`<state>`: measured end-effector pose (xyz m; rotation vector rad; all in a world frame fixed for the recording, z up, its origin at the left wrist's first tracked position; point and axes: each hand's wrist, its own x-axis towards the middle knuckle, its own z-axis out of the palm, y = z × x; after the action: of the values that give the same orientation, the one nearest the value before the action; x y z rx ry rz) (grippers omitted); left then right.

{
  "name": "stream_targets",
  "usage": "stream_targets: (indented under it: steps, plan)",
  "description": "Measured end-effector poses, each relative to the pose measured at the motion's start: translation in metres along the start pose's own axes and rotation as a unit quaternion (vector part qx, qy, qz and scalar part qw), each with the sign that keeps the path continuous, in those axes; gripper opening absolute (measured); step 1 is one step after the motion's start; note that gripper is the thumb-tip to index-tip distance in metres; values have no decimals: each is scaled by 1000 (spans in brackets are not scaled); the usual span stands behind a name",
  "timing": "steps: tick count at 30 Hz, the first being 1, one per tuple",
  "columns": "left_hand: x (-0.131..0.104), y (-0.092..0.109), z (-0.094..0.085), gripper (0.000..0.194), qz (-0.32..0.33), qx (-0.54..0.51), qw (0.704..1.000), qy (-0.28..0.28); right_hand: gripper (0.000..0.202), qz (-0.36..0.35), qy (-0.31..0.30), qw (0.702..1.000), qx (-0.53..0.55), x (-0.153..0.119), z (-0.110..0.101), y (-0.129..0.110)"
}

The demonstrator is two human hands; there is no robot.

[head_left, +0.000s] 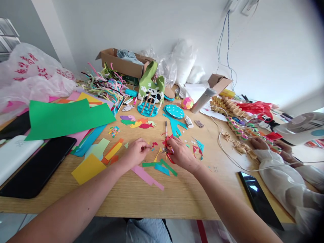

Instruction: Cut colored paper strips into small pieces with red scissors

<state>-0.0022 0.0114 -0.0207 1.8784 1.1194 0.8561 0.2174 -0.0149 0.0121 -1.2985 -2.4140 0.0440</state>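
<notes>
My right hand (181,153) grips a pair of scissors with red handles (170,158), just right of the table's middle. The short blades point left towards my other hand. My left hand (136,152) is closed in a pinch; whatever its fingertips hold is too small to make out. Between both hands lie tiny red paper bits (154,144). A slim pen-like tool (166,128) lies beyond the scissors. Nearer to me are green strips (169,167), a blue scrap (162,169) and a pink strip (146,177). Cut paper fish (136,123) lie beyond my left hand.
Coloured sheets topped by green paper (68,118) and a black phone (37,165) are at left. A panda bag (151,89), grey bottle (203,100) and glue bottle (188,122) stand behind. At right are another phone (259,199), a white cable (227,157) and another person's hands (260,144).
</notes>
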Motion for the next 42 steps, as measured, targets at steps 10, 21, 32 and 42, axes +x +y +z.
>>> stream_targets:
  steps: [10,21,32,42]
  plan:
    - [3,2,-5,18,-92,-308,947,0,34,284,86,861,413,26,15,-40]
    - [-3,6,0,9,-113,-340,929,-92,29,295,88,800,516,22,22,-49]
    - [-3,12,-1,22,-144,-348,923,-80,36,299,136,798,506,19,30,-53]
    - [-1,14,-10,20,-211,-531,821,8,35,255,18,911,324,9,26,-62]
